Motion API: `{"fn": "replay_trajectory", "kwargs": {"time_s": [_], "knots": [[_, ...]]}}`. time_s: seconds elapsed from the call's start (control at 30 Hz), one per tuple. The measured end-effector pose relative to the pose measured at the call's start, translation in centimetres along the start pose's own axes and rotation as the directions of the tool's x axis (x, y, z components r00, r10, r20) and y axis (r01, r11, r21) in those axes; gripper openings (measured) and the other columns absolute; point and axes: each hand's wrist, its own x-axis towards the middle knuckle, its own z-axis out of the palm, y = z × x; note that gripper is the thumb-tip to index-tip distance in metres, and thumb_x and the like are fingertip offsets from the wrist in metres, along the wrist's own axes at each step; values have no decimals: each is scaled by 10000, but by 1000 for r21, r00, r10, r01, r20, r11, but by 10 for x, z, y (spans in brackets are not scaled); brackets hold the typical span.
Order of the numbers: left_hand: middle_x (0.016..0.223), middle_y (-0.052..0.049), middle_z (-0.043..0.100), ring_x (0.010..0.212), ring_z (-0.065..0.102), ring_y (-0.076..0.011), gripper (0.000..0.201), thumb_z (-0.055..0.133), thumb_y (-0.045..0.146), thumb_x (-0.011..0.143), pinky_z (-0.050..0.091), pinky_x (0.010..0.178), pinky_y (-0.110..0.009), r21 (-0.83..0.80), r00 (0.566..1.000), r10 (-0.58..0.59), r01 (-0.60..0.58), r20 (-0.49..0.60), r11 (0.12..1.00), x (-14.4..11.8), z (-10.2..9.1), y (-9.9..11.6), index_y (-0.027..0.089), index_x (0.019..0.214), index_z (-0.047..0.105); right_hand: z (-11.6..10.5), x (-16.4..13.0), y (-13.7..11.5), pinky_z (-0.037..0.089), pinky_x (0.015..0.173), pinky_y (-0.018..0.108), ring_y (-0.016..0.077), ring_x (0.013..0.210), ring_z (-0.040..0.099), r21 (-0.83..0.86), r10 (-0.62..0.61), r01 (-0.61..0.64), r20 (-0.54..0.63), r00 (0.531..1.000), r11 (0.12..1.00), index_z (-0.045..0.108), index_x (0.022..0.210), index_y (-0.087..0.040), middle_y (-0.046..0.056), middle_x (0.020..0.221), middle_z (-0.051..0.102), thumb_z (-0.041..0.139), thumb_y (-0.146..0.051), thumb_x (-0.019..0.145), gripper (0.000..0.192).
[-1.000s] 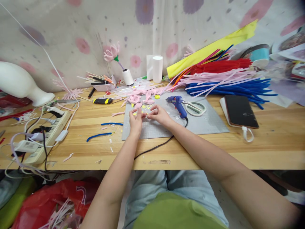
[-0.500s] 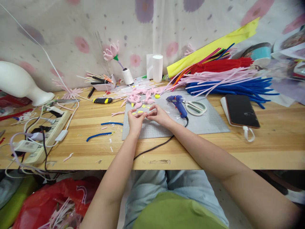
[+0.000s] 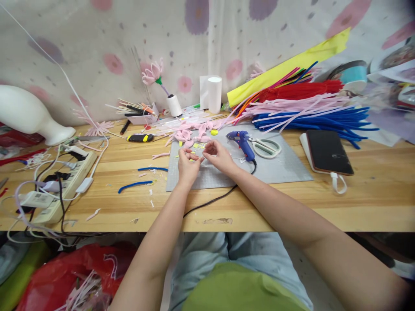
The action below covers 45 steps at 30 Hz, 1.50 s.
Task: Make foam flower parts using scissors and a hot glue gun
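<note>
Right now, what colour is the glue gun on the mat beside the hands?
Blue, with a black cord; the glue gun shows in the head view, just right of the right hand.

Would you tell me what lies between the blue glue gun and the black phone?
In the head view, white-handled scissors lie on the grey mat between glue gun and phone.

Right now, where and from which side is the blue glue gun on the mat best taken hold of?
Probably by the handle of the glue gun, the thick end toward the person where the black cord leaves it. Come from above on the near side: it lies flat, nozzle pointing left, scissors close on its right.
</note>
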Motion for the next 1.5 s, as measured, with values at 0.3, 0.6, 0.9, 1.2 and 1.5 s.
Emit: {"fn": "replay_trajectory", "kwargs": {"time_s": [0.3,0.6,0.9,1.2,1.5], "knots": [[683,40,618,872,634,-182,522,678,115,606,440,819,-316,201,991,136,-132,-7,971,-4,3,8,233,1030,398,5,-5,-8,459,721,357,179,726,615,-163,24,-28,-28,999,986,431,842,-230,-12,741,610,643,-270,680,270],[814,-7,652,859,623,-144,425,589,139,689,437,862,-315,-95,988,138,-144,-62,985,3,-4,-1,216,1070,417,1,10,7,433,657,301,121,628,533,169,106,-75,-186,977,983,339,761,-243,-71,642,503,659,-306,631,351],[768,19,582,723,624,-105,378,700,303,656,492,726,-259,-469,991,-124,91,-40,879,8,0,0,205,952,486,4,12,11,441,644,283,108,621,540,253,190,-163,-84,978,954,333,782,-244,-89,631,496,679,-387,600,417],[720,1,643,519,535,-62,440,757,306,580,427,523,-213,-439,932,-265,351,245,827,2,6,2,171,949,562,8,10,7,475,663,307,125,625,570,177,144,-126,-93,985,976,290,779,-253,-81,641,512,643,-348,656,386],[656,38,617,613,595,-91,491,758,257,519,460,622,-236,-499,944,-260,329,205,802,4,3,2,188,934,506,-14,15,-18,475,686,308,125,678,563,53,27,-19,-166,986,998,410,800,-231,-41,719,540,671,-374,662,328]]}}
